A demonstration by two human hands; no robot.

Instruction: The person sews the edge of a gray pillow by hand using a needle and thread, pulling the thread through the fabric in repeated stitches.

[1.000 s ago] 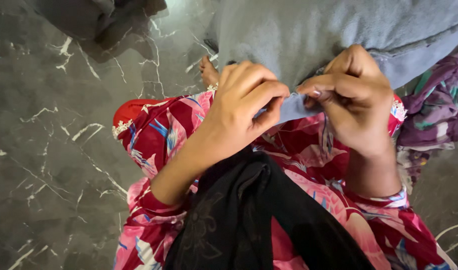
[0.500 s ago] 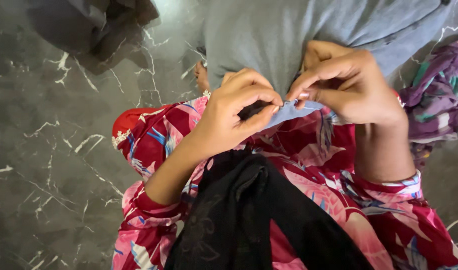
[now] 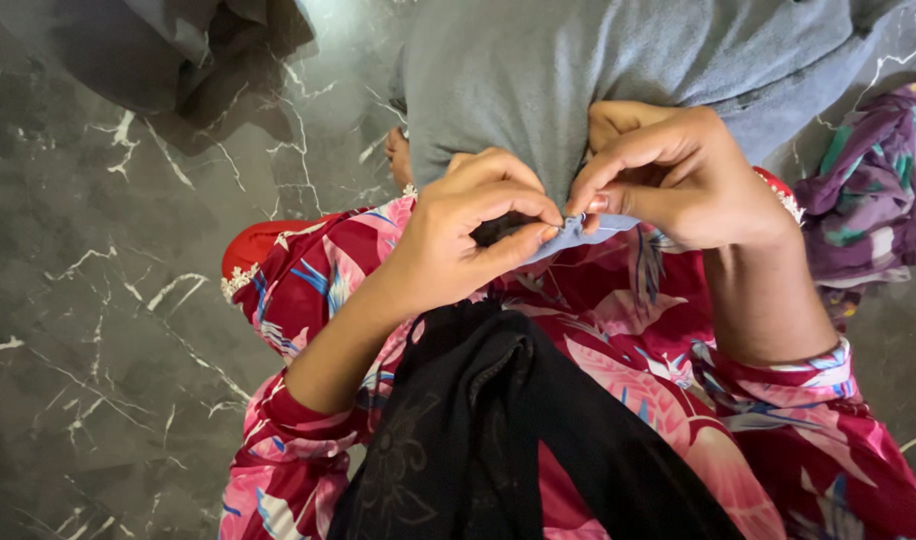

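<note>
Both hands, left [image 3: 468, 235] and right [image 3: 678, 180], pinch grey cloth's [image 3: 538, 70] edge.

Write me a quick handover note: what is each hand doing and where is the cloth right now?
Left hand: pinches the edge of the grey cloth, fingers closed.
Right hand: pinches the same edge beside it; a needle cannot be made out.
Grey cloth hangs from the lap to the dark marble floor; black scarf below, purple fabric at right.
Done or left: cannot tell; no finished seam shows.

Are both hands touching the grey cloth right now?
Touching. The head view shows the left hand and right hand each pinching the grey cloth at its folded edge between thumb and fingertips.
</note>
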